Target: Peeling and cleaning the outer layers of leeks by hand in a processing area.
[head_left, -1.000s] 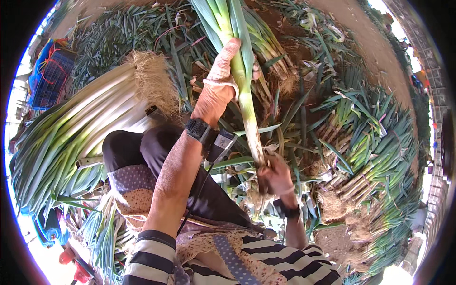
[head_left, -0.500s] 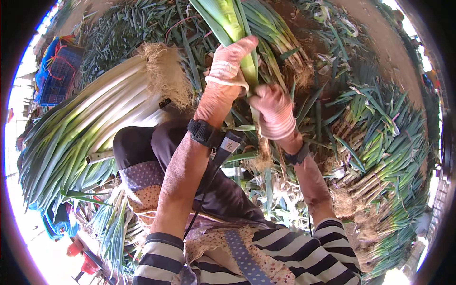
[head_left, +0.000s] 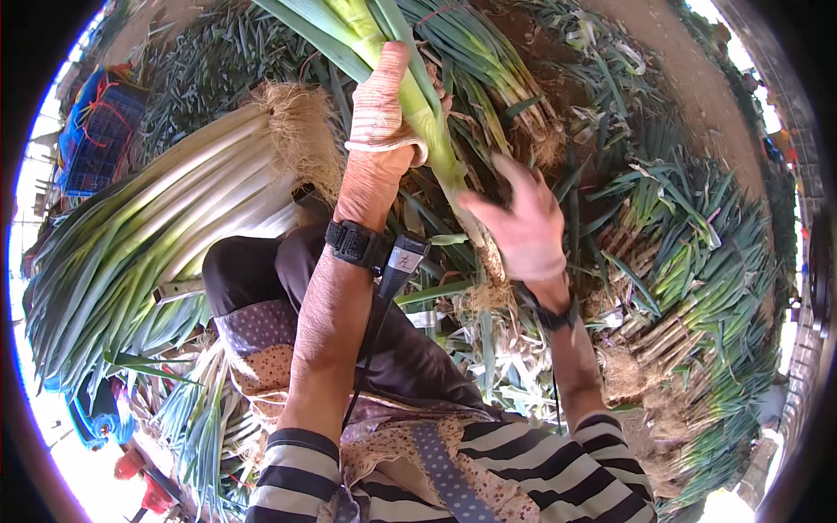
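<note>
A single leek point(head_left: 443, 161) slants across the middle, its green leaves at the top and its brown, soil-stained root end lower down. My gloved left hand point(head_left: 381, 105) is wrapped round its green upper stalk. My right hand point(head_left: 523, 222), gloved and somewhat blurred, is beside the lower stalk with its fingers spread. Whether its fingertips touch the stalk I cannot tell. To the left lies a big pile of pale, cleaned leeks point(head_left: 192, 192), their bushy roots point(head_left: 301, 131) toward the middle.
Tied bundles of untrimmed leeks point(head_left: 689, 305) cover the right side, and another bunch point(head_left: 488, 65) lies at the top. Blue crates point(head_left: 100, 144) stand at the far left. Peeled leaves point(head_left: 514, 366) litter the ground beside my knees point(head_left: 261, 261).
The leek's upper part has swung left with my left hand. My right hand has gone from closed round the lower stalk to spread fingers, slightly to the right.
</note>
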The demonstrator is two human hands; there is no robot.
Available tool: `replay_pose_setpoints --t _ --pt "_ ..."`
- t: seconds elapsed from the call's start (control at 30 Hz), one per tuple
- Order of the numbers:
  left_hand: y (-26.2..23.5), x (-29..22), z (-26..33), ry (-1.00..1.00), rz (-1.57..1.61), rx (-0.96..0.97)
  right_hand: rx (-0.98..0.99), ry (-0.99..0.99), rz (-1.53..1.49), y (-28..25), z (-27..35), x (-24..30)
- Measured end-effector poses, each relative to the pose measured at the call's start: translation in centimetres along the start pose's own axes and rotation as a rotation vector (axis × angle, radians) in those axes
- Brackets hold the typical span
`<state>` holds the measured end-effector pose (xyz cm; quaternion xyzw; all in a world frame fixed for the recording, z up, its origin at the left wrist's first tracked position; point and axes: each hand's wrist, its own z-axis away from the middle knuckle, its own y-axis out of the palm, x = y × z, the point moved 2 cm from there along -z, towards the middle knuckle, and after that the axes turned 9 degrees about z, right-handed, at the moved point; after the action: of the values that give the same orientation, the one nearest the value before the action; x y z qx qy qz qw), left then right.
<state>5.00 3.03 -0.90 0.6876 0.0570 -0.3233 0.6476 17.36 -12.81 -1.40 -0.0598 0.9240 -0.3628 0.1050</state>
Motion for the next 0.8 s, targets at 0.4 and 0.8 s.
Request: replay_pose_setpoints --t 0.4,0.8 --pt "0.6 -2.8 -0.2 0.157 -0.036 0.136 0.864 1.530 -0.560 0.2 15.0 -0.4" --pt "0.4 -4.3 0.6 0.148 0.142 0.073 0.645 1.053 0.027 -5.8 19.8 -1.4"
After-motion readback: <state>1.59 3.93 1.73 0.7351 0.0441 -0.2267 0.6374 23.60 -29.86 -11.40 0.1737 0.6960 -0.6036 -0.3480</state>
